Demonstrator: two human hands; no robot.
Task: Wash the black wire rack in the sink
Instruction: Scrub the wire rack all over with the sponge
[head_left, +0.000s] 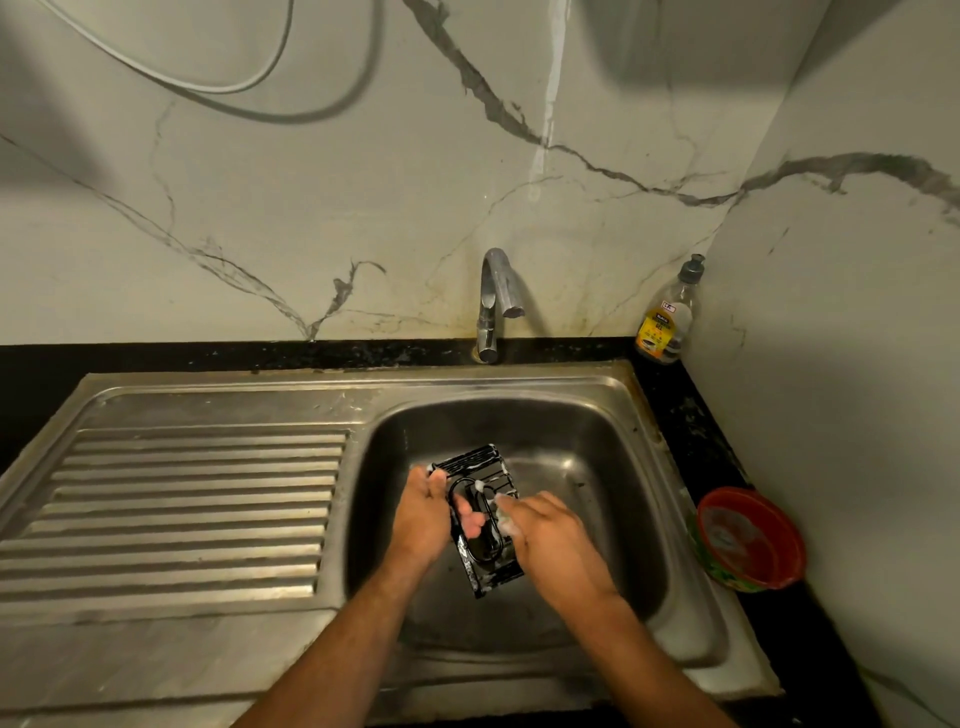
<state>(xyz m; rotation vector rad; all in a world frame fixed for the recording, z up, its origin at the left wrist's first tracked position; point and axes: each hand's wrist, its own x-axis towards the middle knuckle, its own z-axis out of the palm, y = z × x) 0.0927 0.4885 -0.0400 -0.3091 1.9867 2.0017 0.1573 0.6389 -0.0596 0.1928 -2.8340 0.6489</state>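
Black wire rack (480, 512), flecked with white suds, being held over the basin of the stainless steel sink (524, 415), its long side running away from the viewer. The left hand (426, 517) is gripping the rack's left edge, fingers curling round onto its upper face. The right hand (550, 540) is lying against the rack's right side with fingers bent and foam at the fingertips; whether they are closing on the wire or on something soapy cannot be told. A ribbed draining board (192, 504) is adjoining the basin on the left. A chrome tap (493, 301) is standing behind the basin, against the veined marble wall. A dish-soap bottle (670, 317) is standing in the right rear corner, and a red bowl (748, 538) is sitting on the dark counter just right of the sink
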